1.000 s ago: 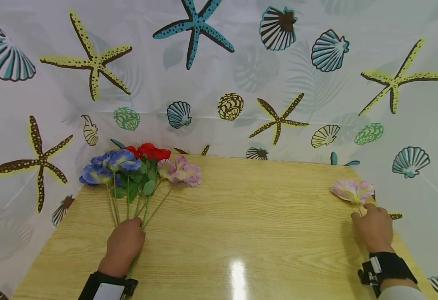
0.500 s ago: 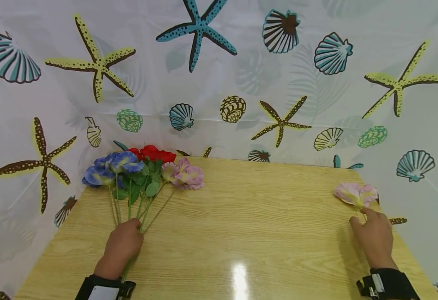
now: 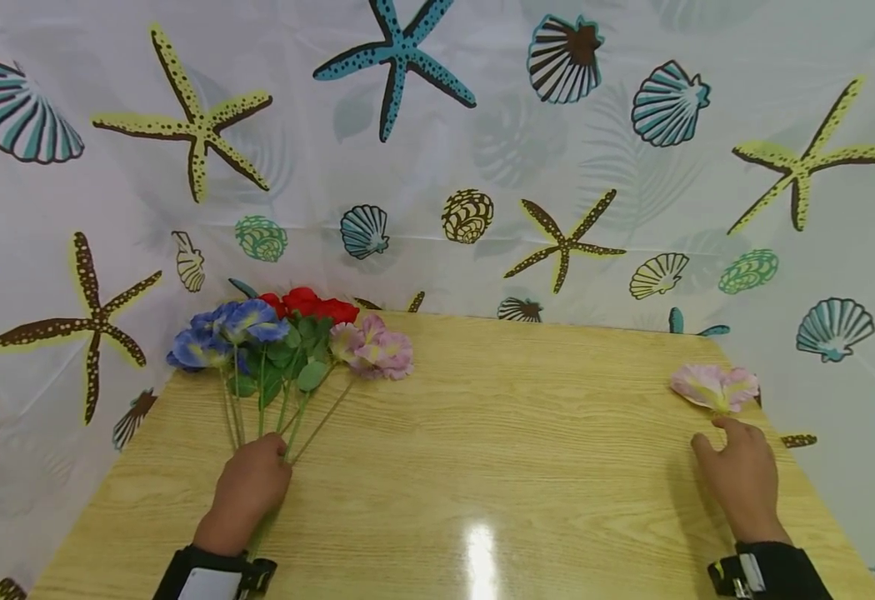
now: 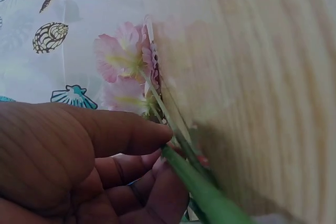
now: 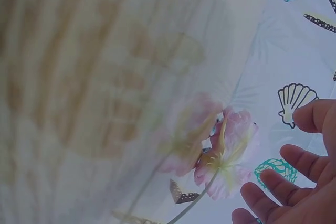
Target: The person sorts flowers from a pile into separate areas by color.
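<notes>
My left hand (image 3: 252, 492) pinches the green stems of a bunch of artificial flowers at the left of the table in the head view. The bunch has blue flowers (image 3: 212, 333), red flowers (image 3: 310, 306), green leaves and pink flowers (image 3: 377, 350). In the left wrist view the thumb and fingers close round a green stem (image 4: 205, 192). A single pink flower (image 3: 715, 387) lies at the table's right edge. Just below its bloom is my right hand (image 3: 745, 479), thumb and fingers apart. The right wrist view shows those fingers (image 5: 294, 187) spread beside the bloom, off its thin stem (image 5: 197, 199).
The wooden table (image 3: 520, 433) stretches between the two hands. Behind it and along both sides hangs a white cloth (image 3: 422, 167) printed with starfish and shells. Black straps with cameras sit on both wrists.
My right hand has let go of the pink flower's stem, its thumb and fingers parting. The flower stays at the right edge. My left hand keeps its hold on the bunch, nearly still.
</notes>
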A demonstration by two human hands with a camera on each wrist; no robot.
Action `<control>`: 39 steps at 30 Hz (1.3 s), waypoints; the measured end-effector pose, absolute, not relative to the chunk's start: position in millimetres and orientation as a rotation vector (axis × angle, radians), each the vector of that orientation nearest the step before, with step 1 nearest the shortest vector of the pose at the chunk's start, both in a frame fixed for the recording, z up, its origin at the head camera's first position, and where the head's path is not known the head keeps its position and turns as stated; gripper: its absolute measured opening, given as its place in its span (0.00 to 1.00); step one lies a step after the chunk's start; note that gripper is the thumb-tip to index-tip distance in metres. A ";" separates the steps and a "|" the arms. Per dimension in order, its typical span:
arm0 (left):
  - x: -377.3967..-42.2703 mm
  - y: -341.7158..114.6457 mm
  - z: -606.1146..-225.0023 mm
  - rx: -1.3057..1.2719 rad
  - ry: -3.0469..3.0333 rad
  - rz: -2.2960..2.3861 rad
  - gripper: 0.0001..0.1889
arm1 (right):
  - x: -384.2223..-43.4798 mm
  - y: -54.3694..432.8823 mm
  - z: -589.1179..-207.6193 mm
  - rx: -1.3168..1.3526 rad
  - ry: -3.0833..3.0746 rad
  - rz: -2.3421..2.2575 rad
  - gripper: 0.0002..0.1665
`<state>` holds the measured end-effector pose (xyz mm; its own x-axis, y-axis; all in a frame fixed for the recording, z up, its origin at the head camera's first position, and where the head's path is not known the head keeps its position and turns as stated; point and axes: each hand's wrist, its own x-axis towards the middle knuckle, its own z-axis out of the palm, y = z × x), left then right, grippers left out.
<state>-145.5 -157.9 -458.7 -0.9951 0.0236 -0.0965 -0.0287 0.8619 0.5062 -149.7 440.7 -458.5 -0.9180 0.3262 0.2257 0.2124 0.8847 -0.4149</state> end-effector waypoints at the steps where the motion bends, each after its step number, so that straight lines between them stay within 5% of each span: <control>1: -145.3 -158.2 -458.3 0.000 2.930 0.810 0.13 | -149.2 439.3 -458.0 -0.409 -2.764 0.568 0.27; 39: -145.6 -110.5 -458.7 0.068 2.580 1.595 0.19 | -166.2 313.4 -437.3 -0.092 -2.578 1.006 0.26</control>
